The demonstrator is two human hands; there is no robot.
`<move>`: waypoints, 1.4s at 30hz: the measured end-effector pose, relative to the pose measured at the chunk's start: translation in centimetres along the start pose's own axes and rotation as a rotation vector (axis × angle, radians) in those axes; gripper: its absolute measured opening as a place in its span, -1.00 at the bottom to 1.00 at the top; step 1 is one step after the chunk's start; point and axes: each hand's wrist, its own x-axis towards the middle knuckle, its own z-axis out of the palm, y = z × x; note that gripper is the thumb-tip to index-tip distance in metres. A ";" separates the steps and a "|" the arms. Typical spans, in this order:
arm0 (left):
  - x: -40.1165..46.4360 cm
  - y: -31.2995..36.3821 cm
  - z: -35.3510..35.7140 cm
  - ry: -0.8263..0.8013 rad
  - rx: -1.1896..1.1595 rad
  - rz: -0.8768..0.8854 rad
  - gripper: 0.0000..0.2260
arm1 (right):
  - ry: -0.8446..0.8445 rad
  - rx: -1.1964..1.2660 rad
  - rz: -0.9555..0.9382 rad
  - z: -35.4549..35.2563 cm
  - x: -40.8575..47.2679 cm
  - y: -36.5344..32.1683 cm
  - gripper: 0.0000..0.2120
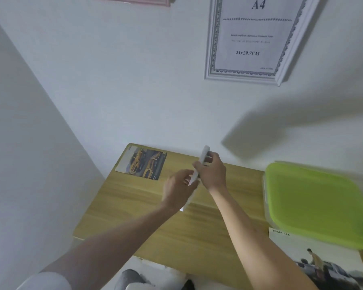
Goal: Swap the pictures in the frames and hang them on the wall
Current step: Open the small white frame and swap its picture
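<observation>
A small white picture frame [203, 158] stands on edge over the wooden table [176, 227], seen from its thin side. My right hand [213, 173] grips its upper part, fingers curled round the far side. My left hand [179, 189] pinches its lower part. A loose picture of yellow cars [143, 163] lies flat at the table's far left corner. On the wall above hangs a white A4 frame [247, 38], tilted, with a printed sample sheet inside. The bottom edge of a pink frame [132, 0] shows at the top.
A green-lidded plastic box [314, 201] sits at the table's right. A car poster with a standing figure [323, 262] lies under its near edge. White walls meet in a corner at the left. Grey slippers [130, 279] show below the table's front edge.
</observation>
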 end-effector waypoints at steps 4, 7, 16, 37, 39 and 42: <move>0.3 -0.7 1.2 -0.059 -0.021 0.123 -0.77 | 0.019 0.112 0.077 -1.5 0.9 0.9 -0.73; 1.3 -1.6 1.3 0.011 -0.022 0.143 -0.78 | -0.032 0.210 0.139 -3.1 1.4 2.0 -0.69; 5.6 -5.4 -1.5 -0.184 -0.027 -0.273 -0.44 | -0.129 0.247 0.171 -5.2 1.6 4.8 -0.72; 5.7 -9.0 -4.1 -0.372 0.158 -0.306 -0.20 | -0.020 -0.301 0.054 3.4 1.4 8.2 -0.55; 5.7 -9.6 -4.3 -0.367 0.075 -0.378 -0.26 | -0.036 -0.266 0.118 3.3 1.7 8.1 -0.57; 5.8 -10.6 -4.2 -0.351 0.015 -0.403 -0.37 | -0.036 -0.225 0.197 3.3 2.4 8.4 -0.57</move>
